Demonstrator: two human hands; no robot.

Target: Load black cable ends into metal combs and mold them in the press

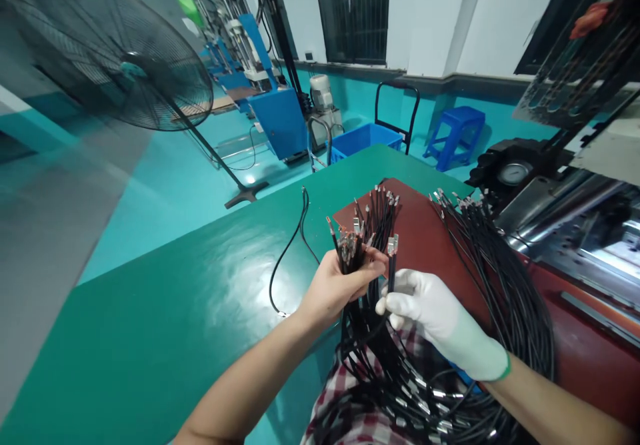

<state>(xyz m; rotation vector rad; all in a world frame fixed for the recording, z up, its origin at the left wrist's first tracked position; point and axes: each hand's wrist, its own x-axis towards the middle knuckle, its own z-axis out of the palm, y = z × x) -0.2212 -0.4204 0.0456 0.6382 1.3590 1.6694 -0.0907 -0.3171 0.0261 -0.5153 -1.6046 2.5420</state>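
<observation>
My bare left hand (pixel 336 286) is closed around a thick bundle of black wires (pixel 367 231) with metal terminals at their upper ends. My right hand (pixel 435 315), in a white glove, pinches one wire (pixel 391 265) of that bundle just beside the left thumb. The wires hang down in loops over my lap, across a plaid cloth (pixel 350 391). Both hands are at the near edge of a green table (pixel 175 311).
A second fan of black wires (pixel 485 251) lies on a dark red mat (pixel 425 238) to the right. One loose wire (pixel 290 251) curls on the green table. A machine with a gauge (pixel 513 173) stands at right. A standing fan (pixel 115 51), blue stool (pixel 457 131) and blue crate (pixel 365 139) are behind.
</observation>
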